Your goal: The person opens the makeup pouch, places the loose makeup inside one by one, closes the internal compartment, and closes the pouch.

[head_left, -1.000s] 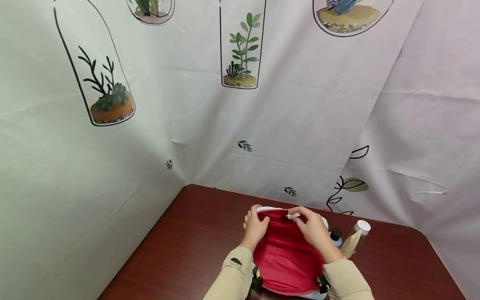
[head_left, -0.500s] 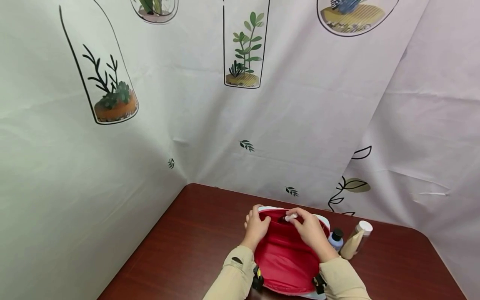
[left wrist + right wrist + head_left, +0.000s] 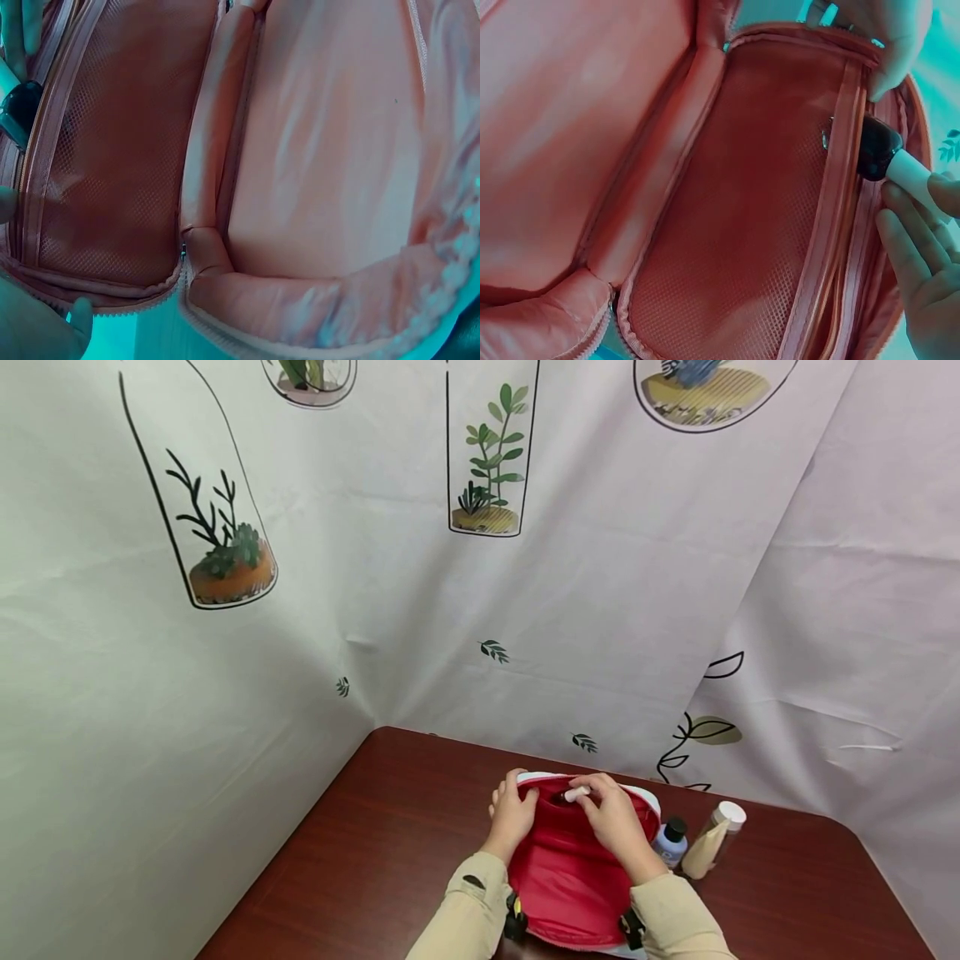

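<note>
A bag with a red lining (image 3: 573, 893) lies unzipped and spread wide. My left hand (image 3: 512, 814) grips the left edge of its raised flap, thumb inside. With thumb and fingers my right hand (image 3: 617, 822) pinches the white cap (image 3: 576, 793) of a small dark bottle at the flap's upper part. In the right wrist view the dark bottle (image 3: 879, 148) sits partly in the opening of a mesh pocket (image 3: 735, 202), with the right hand (image 3: 922, 262) around its white cap (image 3: 913, 180). The left wrist view shows the left hand (image 3: 37, 322) on the flap's edge.
Right of the bag stand a blue bottle with a black cap (image 3: 671, 842), a beige tube (image 3: 703, 852) and a clear container with a white lid (image 3: 729, 814). The brown table (image 3: 360, 852) meets printed fabric walls (image 3: 600, 610) behind and at the left.
My right hand has shifted slightly left with the small bottle, whose white cap shows more. More of the blue bottle is visible. My left hand keeps its grip on the flap.
</note>
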The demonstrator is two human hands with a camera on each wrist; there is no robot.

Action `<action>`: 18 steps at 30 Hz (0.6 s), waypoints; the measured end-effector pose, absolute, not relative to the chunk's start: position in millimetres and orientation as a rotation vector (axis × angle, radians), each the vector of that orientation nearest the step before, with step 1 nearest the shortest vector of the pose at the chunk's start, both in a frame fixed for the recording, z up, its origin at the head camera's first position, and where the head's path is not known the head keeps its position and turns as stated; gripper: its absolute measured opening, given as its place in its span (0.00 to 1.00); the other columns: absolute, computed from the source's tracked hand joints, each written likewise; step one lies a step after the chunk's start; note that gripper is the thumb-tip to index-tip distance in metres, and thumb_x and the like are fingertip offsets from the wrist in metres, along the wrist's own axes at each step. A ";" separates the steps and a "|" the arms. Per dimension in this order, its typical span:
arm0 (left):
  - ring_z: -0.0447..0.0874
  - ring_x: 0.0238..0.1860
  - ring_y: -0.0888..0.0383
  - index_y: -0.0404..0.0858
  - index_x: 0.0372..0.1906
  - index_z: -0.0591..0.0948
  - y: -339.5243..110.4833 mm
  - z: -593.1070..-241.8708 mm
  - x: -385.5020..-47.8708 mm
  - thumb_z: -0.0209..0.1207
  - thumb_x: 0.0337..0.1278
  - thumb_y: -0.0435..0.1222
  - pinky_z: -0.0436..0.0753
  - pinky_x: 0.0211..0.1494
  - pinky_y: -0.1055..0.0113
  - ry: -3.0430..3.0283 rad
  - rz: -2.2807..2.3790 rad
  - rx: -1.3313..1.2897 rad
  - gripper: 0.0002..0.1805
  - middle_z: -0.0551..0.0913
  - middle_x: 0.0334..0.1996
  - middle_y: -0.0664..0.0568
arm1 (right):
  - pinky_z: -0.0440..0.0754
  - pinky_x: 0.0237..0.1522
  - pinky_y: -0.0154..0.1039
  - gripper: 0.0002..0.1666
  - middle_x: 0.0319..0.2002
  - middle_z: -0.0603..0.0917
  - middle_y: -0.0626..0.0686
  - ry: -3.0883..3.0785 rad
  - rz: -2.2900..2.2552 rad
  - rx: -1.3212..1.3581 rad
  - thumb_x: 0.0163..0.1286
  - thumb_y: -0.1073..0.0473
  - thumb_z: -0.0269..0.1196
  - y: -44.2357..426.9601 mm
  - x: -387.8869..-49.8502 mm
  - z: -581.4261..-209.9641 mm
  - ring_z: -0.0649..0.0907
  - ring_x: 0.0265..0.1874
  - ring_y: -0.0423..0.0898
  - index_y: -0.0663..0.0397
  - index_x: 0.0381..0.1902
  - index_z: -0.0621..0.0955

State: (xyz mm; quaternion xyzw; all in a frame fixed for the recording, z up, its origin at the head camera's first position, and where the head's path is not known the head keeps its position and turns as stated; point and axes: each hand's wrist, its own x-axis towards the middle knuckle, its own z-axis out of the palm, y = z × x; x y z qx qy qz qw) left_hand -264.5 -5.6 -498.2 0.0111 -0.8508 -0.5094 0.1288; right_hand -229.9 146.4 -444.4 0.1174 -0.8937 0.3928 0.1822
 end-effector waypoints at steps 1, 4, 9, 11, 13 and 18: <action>0.68 0.49 0.44 0.41 0.53 0.73 -6.4 -498.1 -264.7 0.53 0.56 0.36 0.61 0.52 0.45 -2.464 -1.491 0.031 0.18 0.76 0.45 0.45 | 0.76 0.43 0.48 0.12 0.41 0.78 0.54 -2.531 1.105 0.316 0.57 0.72 0.63 145.0 -229.9 -444.7 0.80 0.40 0.51 0.56 0.39 0.82; 0.71 0.49 0.43 0.41 0.53 0.72 -9.3 -497.9 -264.9 0.49 0.57 0.34 0.63 0.52 0.45 -2.410 -1.568 0.050 0.17 0.78 0.46 0.44 | 0.75 0.44 0.48 0.11 0.41 0.75 0.54 -2.553 1.107 0.274 0.59 0.71 0.62 140.5 -229.8 -445.1 0.78 0.40 0.51 0.56 0.40 0.82; 0.75 0.41 0.48 0.40 0.48 0.65 -14.8 -500.3 -263.7 0.47 0.58 0.31 0.70 0.47 0.54 -2.308 -1.729 0.084 0.13 0.81 0.46 0.45 | 0.74 0.44 0.48 0.10 0.41 0.74 0.55 -2.566 1.128 0.243 0.61 0.70 0.61 133.8 -230.0 -445.5 0.78 0.40 0.52 0.58 0.40 0.81; 0.75 0.36 0.52 0.39 0.45 0.64 -16.7 -500.9 -263.0 0.47 0.58 0.30 0.71 0.42 0.58 -2.285 -1.756 0.069 0.11 0.81 0.43 0.45 | 0.75 0.44 0.47 0.10 0.40 0.74 0.55 -2.566 1.143 0.239 0.61 0.71 0.61 131.3 -230.3 -445.9 0.79 0.41 0.52 0.58 0.40 0.80; 0.73 0.32 0.55 0.38 0.44 0.65 -18.4 -500.7 -262.6 0.47 0.58 0.30 0.71 0.38 0.61 -2.273 -1.769 0.051 0.09 0.82 0.41 0.46 | 0.75 0.43 0.46 0.09 0.39 0.73 0.55 -2.567 1.154 0.226 0.60 0.71 0.61 128.8 -230.5 -445.6 0.79 0.40 0.52 0.58 0.39 0.79; 0.72 0.28 0.56 0.38 0.43 0.67 -21.8 -499.6 -261.7 0.47 0.59 0.30 0.71 0.35 0.63 -2.296 -1.742 0.001 0.08 0.82 0.38 0.48 | 0.75 0.39 0.44 0.09 0.36 0.72 0.55 -2.569 1.147 0.186 0.60 0.71 0.60 122.1 -231.0 -445.9 0.78 0.36 0.51 0.57 0.37 0.77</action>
